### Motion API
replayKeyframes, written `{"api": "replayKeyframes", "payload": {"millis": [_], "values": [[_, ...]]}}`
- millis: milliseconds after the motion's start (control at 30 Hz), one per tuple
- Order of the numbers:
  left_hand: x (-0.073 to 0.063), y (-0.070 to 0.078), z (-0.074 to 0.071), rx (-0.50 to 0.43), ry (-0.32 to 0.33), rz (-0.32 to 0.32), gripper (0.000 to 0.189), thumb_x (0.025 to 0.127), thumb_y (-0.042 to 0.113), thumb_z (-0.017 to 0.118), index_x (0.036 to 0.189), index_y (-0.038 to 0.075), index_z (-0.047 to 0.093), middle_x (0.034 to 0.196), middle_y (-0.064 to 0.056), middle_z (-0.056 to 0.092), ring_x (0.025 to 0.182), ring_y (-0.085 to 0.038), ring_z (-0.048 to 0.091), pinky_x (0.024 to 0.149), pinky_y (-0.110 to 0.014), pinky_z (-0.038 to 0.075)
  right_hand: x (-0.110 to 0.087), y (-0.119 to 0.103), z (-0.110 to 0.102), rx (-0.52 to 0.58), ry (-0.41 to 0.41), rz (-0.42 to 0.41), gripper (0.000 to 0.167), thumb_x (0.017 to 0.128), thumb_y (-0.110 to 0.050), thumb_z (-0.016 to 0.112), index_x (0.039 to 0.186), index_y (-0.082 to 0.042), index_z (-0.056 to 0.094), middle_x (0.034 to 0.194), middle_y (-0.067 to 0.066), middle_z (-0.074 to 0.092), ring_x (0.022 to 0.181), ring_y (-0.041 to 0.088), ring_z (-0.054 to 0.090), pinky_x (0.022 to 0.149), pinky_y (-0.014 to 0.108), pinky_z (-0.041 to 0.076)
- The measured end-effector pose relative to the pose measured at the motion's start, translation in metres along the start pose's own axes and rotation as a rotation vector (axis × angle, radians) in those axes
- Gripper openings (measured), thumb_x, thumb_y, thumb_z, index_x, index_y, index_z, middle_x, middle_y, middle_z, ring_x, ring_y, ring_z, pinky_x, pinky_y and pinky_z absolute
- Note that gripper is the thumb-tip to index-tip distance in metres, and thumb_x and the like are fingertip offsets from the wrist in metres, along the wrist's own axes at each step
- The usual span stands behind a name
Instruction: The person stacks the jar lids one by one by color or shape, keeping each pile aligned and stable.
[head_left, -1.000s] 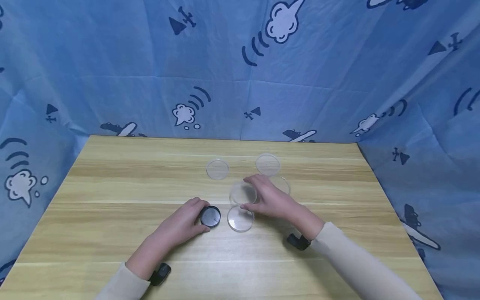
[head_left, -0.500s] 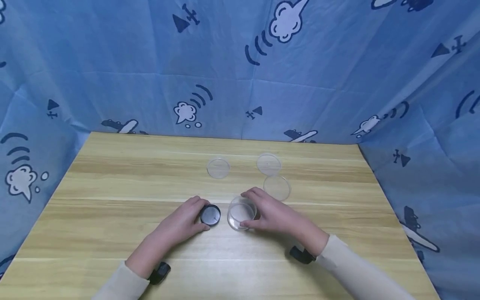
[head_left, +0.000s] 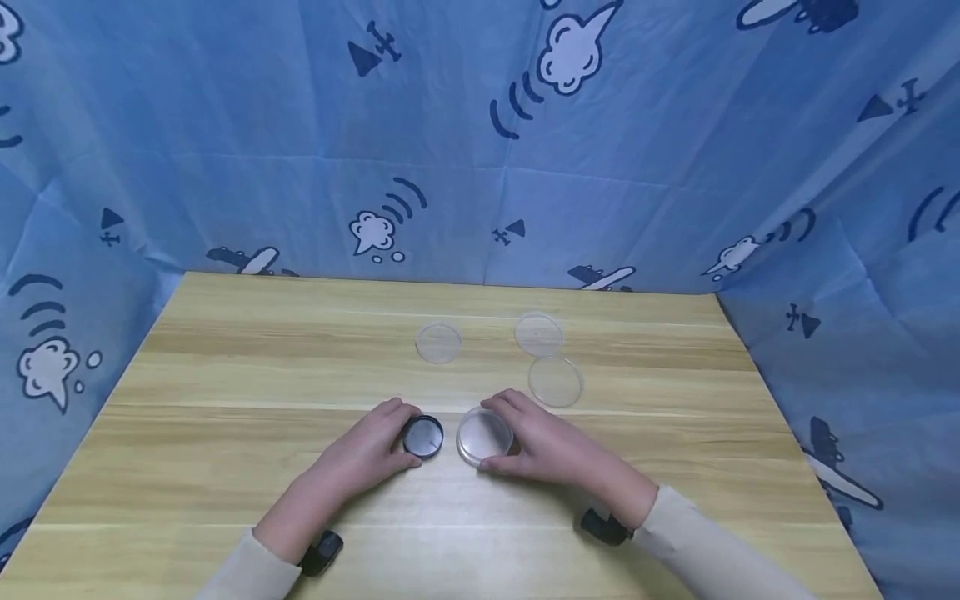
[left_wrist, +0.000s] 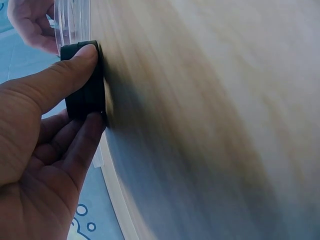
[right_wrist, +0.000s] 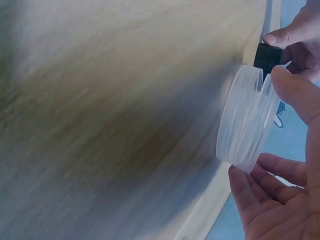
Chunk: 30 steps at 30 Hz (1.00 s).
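Note:
My left hand (head_left: 369,447) grips a small black-rimmed round piece (head_left: 423,437) with a grey, glassy top, thumb on one side and fingers on the other. From the left wrist view, this black piece (left_wrist: 85,82) shows a seam around its side, and it rests by the wooden tabletop. Just to its right, my right hand (head_left: 542,443) pinches a clear petri dish (head_left: 483,435) by its edge. The right wrist view has that dish (right_wrist: 260,120) slightly tilted over a second clear dish (right_wrist: 234,115), a narrow gap between them near the thumb.
Three clear round dishes or lids lie farther back: one left dish (head_left: 438,342), one right dish (head_left: 538,334) and a nearer dish (head_left: 556,382) just in front of it. The wooden table (head_left: 262,350) ends at a blue printed cloth (head_left: 450,125) behind and at both sides.
My right hand has come nearer to me, bringing the clear petri dish from behind the second dish to over it. The left hand keeps its hold on the black-rimmed piece in the same place.

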<state>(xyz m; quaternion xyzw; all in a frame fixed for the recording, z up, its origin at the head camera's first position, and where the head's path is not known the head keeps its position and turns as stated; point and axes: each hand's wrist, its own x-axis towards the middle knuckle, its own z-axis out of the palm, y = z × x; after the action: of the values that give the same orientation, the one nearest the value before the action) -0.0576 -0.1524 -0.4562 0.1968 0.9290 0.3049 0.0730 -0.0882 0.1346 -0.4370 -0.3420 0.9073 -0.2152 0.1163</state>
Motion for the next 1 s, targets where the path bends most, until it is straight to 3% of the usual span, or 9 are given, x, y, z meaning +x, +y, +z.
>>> {"api": "replayKeyframes", "payload": {"millis": [1000], "values": [[-0.0004, -0.0013, 0.0008, 0.006, 0.01, 0.009, 0.051, 0.08, 0.016, 0.089, 0.124, 0.003, 0.067, 0.108, -0.005, 0.066, 0.102, -0.017, 0.064, 0.097, -0.043, 0.059, -0.0005, 0.0023, 0.0065, -0.019, 0.016, -0.018, 0.081, 0.086, -0.047, 0.084, 0.146, -0.003, 0.053, 0.14, 0.011, 0.058, 0.123, 0.02, 0.062, 0.103, 0.037, 0.06]]}}
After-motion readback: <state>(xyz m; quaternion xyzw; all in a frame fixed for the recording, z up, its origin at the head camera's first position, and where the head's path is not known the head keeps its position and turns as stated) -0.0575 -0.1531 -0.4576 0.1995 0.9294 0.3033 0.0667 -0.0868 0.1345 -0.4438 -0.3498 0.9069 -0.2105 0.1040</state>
